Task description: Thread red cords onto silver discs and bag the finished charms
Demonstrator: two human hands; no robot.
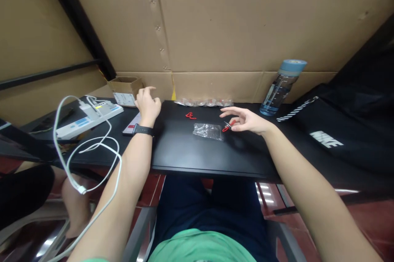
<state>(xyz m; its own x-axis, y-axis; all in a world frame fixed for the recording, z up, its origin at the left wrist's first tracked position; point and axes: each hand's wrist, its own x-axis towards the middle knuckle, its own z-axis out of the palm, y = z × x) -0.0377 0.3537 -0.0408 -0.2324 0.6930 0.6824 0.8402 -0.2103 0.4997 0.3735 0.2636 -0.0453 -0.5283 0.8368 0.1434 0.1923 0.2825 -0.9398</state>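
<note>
Beside the small cardboard box (125,86), my left hand (148,104) is raised with its fingers apart and nothing visible in them. My right hand (241,120) pinches a small metal item with a red cord (228,126) between thumb and fingers. Just left of it a clear plastic bag (208,131) lies flat on the black table (197,157). A red cord piece (190,116) rests farther back. Along the table's rear edge stretches a row of clear plastic packets (205,102). A phone (131,125) lies partly behind my left wrist.
At the left are a white power strip (89,121) and a looped white cable (118,159) crossing my left forearm. A blue-lidded bottle (281,87) and a black bag (338,126) stand at the right. Another person's leg (75,196) shows at lower left.
</note>
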